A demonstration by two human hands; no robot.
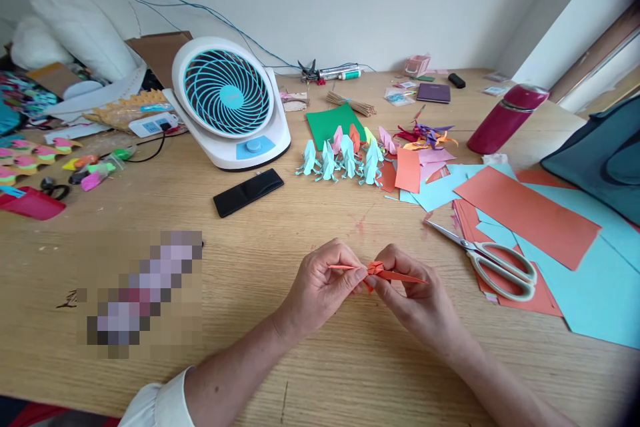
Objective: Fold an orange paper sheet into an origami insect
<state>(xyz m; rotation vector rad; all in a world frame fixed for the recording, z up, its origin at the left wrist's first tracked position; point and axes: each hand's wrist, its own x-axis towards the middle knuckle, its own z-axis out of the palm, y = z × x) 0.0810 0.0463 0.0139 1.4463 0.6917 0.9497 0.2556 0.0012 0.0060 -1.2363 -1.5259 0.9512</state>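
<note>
A small folded piece of orange-red paper is held up above the wooden table between both hands. Thin pointed ends stick out of it to the left and right. My left hand pinches its left side between thumb and fingers. On the right side, my right hand grips it with thumb and bent fingers. The fingertips of the two hands nearly meet at the folded middle, and they hide part of the paper's underside.
Folded light-blue figures stand beyond the hands, before a green sheet. Scissors lie on orange and blue sheets at right, near a red flask. A white fan and black phone are left of centre.
</note>
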